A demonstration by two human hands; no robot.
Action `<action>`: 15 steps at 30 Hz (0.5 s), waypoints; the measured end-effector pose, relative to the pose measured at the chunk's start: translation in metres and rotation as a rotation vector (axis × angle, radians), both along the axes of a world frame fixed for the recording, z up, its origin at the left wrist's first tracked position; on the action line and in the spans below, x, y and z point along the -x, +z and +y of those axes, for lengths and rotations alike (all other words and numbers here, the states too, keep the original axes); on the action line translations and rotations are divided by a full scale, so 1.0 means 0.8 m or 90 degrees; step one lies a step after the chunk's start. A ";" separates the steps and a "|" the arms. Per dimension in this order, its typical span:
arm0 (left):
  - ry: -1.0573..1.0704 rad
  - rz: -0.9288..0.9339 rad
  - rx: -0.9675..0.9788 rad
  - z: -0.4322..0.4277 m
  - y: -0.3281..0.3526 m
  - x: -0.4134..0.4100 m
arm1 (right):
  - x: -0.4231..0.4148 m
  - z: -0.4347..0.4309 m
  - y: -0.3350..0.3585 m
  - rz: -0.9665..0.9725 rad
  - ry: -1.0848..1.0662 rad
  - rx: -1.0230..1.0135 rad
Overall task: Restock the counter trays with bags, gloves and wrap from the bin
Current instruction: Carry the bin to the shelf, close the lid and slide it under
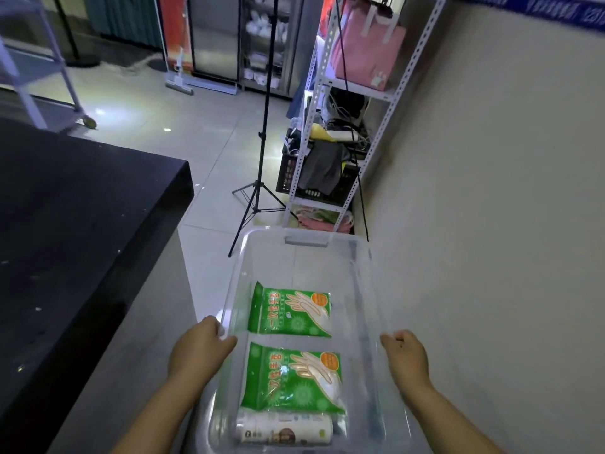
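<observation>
Clear plastic bin held up over the tiled floor, long axis pointing away from the camera. Left hand clamped on the bin's left rim, fingers curled over the edge, thumb on the inner side. Right hand at the bin's right rim, fingers curled; contact with the rim likely but blurred, grip not certain.

Inside the bin, lying flat on the bottom:
- far green glove pack, roughly mid-bin, printed side up;
- near green glove pack, just behind the first toward the camera, slight gap between the two;
- white roll, lying on its side at the bin's near end, touching or tucked under the near pack's edge. Label too blurred to read.

Far half of the bin bare.

Left of the bin: black counter. Beyond the bin's far end: black tripod stand and white metal shelf rack carrying a pink bag. Right of the bin: plain beige wall.
</observation>
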State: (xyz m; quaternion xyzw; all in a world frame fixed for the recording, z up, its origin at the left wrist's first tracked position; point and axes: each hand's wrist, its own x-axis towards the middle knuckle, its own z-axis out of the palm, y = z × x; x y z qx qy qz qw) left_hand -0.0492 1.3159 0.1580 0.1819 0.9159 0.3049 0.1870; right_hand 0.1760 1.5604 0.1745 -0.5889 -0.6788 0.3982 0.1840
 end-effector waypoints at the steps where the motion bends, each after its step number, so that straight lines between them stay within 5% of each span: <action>1: 0.006 -0.005 0.001 0.011 -0.002 0.011 | 0.016 0.016 -0.002 0.003 0.010 0.002; 15: 0.167 0.010 0.057 0.199 0.002 0.195 | 0.284 0.264 -0.038 0.010 0.188 0.055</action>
